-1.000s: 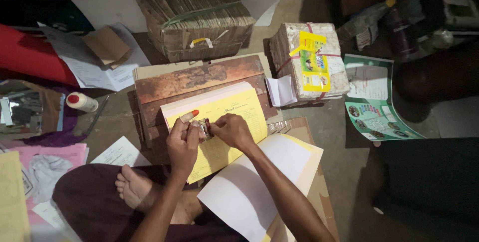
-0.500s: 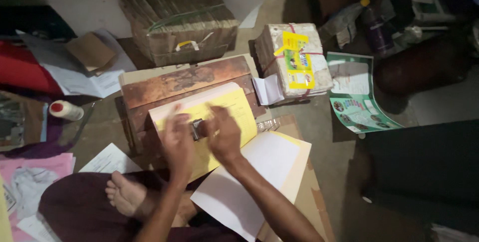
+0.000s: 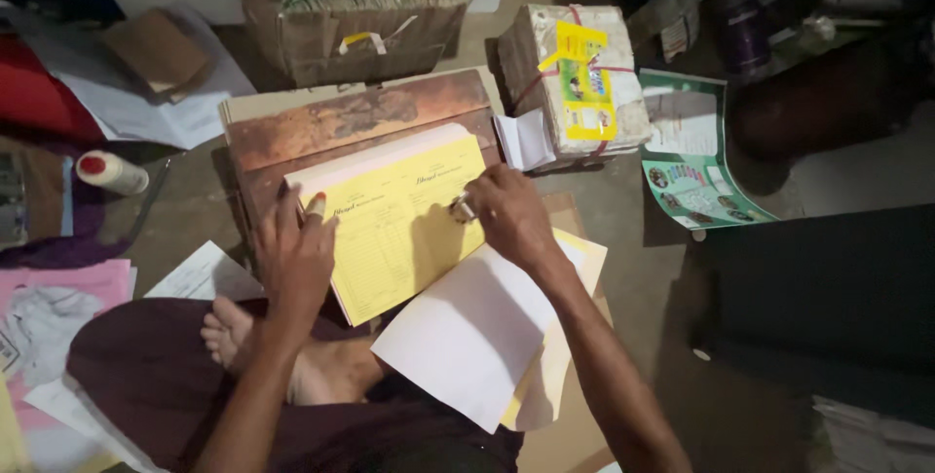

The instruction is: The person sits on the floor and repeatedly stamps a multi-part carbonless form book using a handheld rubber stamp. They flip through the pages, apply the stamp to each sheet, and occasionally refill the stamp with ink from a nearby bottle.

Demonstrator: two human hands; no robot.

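The left hand [image 3: 295, 257] lies flat on the left edge of a yellow printed form [image 3: 404, 225], fingers spread and pressing down, gripping nothing; a small reddish cap-like bit shows at one fingertip, too small to identify. The right hand [image 3: 511, 215] rests on the form's right edge, its fingers curled and pinched around a small metal clip [image 3: 461, 208], which sits at the paper's margin just left of the knuckles. The form is the top sheet of a pad, tilted, stretching between the two hands, with pale pink sheets showing at its far edge. The pad lies on a worn brown wooden board [image 3: 351, 122] that reaches beyond both hands.

Below the right wrist, white loose sheets [image 3: 467, 337] fan out over further yellow ones, touching the near corner of the form. Under the left forearm a bare foot [image 3: 229, 332] rests on dark maroon cloth.

Beyond the right hand stands a paper bundle tied with string [image 3: 575, 78], bearing a yellow label, with a folded white slip just beside it. Further right a green printed leaflet [image 3: 691, 156] lies on the floor. Beyond the board, a larger strapped stack of brown paper [image 3: 351, 10] sits. Well to the left of the left hand lie a white bottle with a red cap [image 3: 112, 173], and pink papers [image 3: 58, 307] nearer the body.
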